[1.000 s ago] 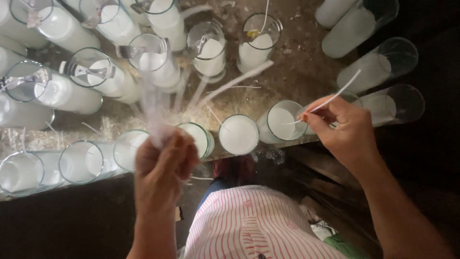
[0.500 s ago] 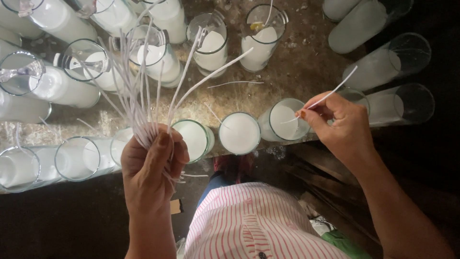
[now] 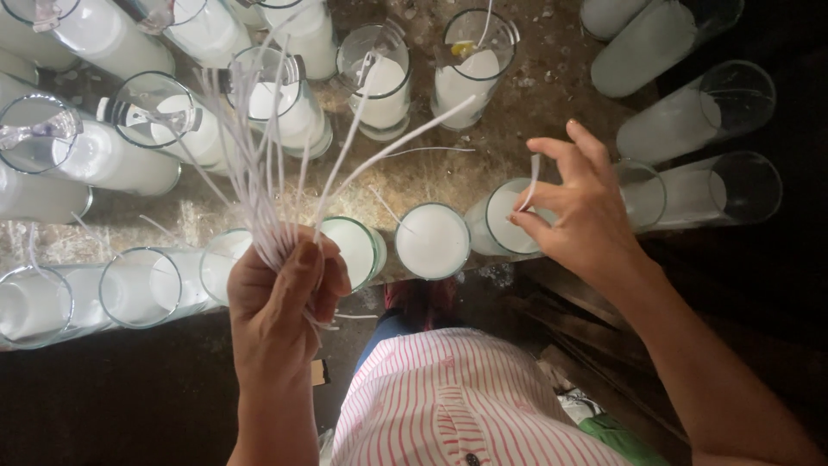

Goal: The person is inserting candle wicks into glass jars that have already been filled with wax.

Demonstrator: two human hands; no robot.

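Head view. Workbench, dusty and strewn with debris, carrying rows of tall clear glass jars part-filled with white wax; no labels or signs are visible on them. Front-row jar of white wax stands at the bench edge, directly under the right hand. Left hand is closed around a fanned bundle of white wicks. Right hand pinches a single white wick between thumb and forefinger, other fingers spread.
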